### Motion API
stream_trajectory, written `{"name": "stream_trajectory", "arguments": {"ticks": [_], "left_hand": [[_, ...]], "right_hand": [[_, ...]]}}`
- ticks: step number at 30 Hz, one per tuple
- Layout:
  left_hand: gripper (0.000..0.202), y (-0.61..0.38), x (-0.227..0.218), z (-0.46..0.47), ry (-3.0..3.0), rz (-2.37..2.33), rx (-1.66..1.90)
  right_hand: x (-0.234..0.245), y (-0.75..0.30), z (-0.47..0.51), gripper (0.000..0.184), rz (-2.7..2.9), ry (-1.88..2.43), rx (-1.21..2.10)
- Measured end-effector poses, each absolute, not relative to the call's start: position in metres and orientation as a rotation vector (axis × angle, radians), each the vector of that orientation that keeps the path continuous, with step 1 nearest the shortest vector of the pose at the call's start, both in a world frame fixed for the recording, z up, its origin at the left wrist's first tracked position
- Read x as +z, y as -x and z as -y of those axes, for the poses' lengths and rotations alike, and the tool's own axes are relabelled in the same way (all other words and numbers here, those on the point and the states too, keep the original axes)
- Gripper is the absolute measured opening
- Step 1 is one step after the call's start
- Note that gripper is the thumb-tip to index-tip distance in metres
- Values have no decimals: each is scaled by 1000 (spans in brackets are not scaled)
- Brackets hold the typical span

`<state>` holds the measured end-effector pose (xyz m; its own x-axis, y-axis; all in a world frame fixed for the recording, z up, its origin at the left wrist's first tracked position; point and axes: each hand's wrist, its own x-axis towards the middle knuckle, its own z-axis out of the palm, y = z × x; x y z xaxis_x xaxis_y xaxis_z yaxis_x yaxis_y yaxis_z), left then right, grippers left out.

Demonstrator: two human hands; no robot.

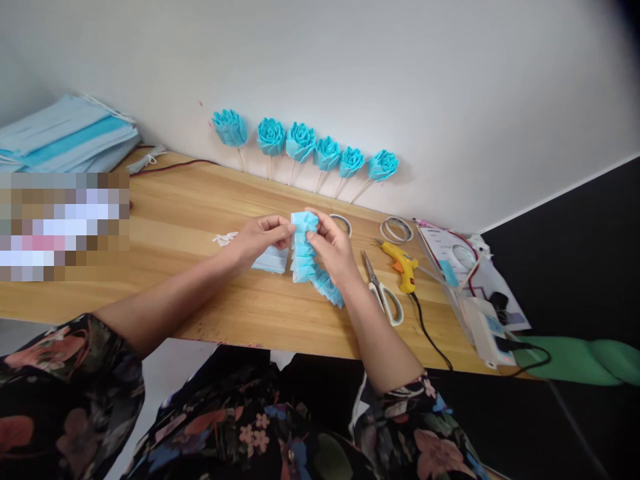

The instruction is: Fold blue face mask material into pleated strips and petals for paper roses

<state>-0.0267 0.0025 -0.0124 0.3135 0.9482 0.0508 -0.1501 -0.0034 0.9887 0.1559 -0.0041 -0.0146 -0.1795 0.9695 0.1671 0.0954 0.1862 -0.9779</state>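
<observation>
A pleated light-blue strip [303, 257], like folded mask fabric, hangs between my two hands over the wooden table. The fingers of my left hand [267, 237] pinch its upper left edge. My right hand [333, 243] grips the upper right side, thumb on the folds. The strip's lower end curls to the right and passes beside my right wrist. Partly behind my left hand lies a flat light-blue piece [271, 260] on the table, with small white scraps [225, 238] to its left.
Several blue fabric roses [301, 142] on sticks lean against the wall. Right of my hands are scissors [383, 293], a yellow glue gun [403, 265] with a cord, tape rolls [397, 230] and a power strip [487, 333]. Stacked blue masks [65, 137] lie at the far left.
</observation>
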Motion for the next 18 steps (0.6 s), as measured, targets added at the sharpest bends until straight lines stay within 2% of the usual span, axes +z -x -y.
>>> {"name": "stream_trajectory", "arguments": {"ticks": [6, 13, 18], "left_hand": [[22, 27, -13, -3, -1278, -874, 1055], [19, 27, -11, -3, -1267, -918, 1067], [23, 27, -10, -1, -1312, -884, 1014]], "right_hand": [[-14, -155, 5, 46, 1467, 1056, 1162], [-9, -155, 6, 32, 1441, 1056, 1089], [-13, -155, 4, 40, 1396, 1025, 1073]]}}
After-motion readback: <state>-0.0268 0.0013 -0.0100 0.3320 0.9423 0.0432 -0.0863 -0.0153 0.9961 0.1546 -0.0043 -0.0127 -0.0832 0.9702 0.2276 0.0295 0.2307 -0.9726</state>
